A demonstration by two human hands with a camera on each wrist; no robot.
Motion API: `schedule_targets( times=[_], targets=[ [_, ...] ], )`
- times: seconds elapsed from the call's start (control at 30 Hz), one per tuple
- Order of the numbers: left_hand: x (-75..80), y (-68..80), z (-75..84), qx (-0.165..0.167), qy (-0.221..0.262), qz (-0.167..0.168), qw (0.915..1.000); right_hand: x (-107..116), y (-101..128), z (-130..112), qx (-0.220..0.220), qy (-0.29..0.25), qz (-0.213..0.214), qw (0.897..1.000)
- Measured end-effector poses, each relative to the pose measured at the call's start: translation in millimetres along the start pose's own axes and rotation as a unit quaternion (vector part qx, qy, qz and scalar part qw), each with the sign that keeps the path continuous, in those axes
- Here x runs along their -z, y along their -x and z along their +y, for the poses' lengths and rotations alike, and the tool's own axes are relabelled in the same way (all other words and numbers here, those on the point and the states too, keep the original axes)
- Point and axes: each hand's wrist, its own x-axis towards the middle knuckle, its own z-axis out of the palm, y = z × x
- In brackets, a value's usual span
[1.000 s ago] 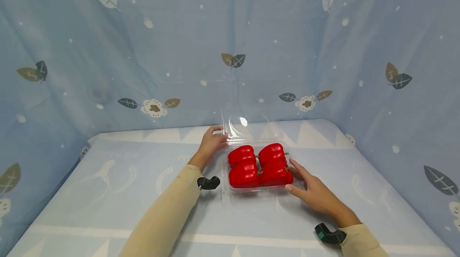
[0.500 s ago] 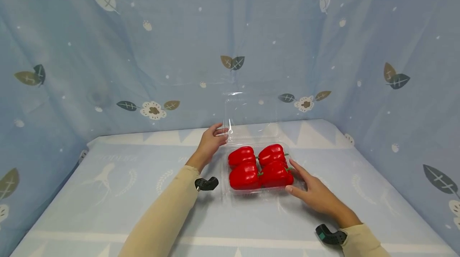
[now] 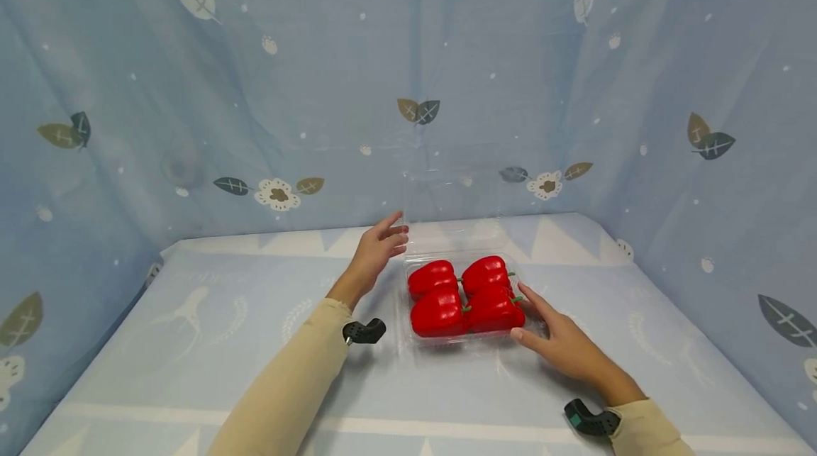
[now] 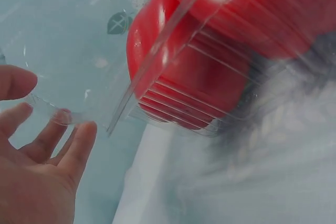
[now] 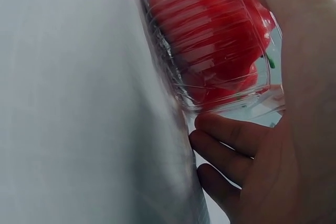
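Observation:
Several red bell peppers point(image 3: 437, 312) with green stems lie in a clear plastic clamshell container point(image 3: 447, 340). Its transparent lid point(image 3: 453, 211) stands raised along the far side. My left hand point(image 3: 375, 254) is at the lid's left edge, fingers spread; in the left wrist view, fingertips meet the clear rim, the thumb apart from them. Beside the container's right side is my right hand point(image 3: 562, 342), thumb near the front corner and index finger farther back. In the right wrist view, its loosely bent fingers point(image 5: 226, 129) lie against or close to the clear wall; contact is hard to tell.
A pale blue patterned cloth covers the table point(image 3: 255, 371). Blue curtains point(image 3: 306, 73) with leaf and flower prints rise behind it and along both sides. Each wrist wears a black band point(image 3: 365, 332).
The lid has swung from a tilt to a more upright stance. My left fingers have straightened and spread at its edge. The peppers and my right hand have stayed nearly still.

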Motion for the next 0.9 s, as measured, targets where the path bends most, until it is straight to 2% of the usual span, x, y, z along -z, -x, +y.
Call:
schedule_targets(
  times=[0.2,0.37,0.67,0.9],
  targets=[
    [0.7,5.4,5.9,-0.037,0.004,-0.027,0.9989,1.1,-0.1,-2.0,-0.005,-0.004,0.005,1.0],
    [-0.6,13.6,9.3,-0.042,0.026,-0.022,0.9985,0.8,0.7,-4.5,0.001,-0.006,0.006,1.0],
    [-4.9,32.0,22.3,-0.075,-0.057,-0.014,0.9954,2.0,0.8,-4.0,0.009,0.0,0.012,1.0],
    [-6.8,50.4,31.5,-0.066,-0.121,-0.013,0.9904,-2.2,0.4,-2.8,0.014,0.0,0.014,1.0]
  ],
)
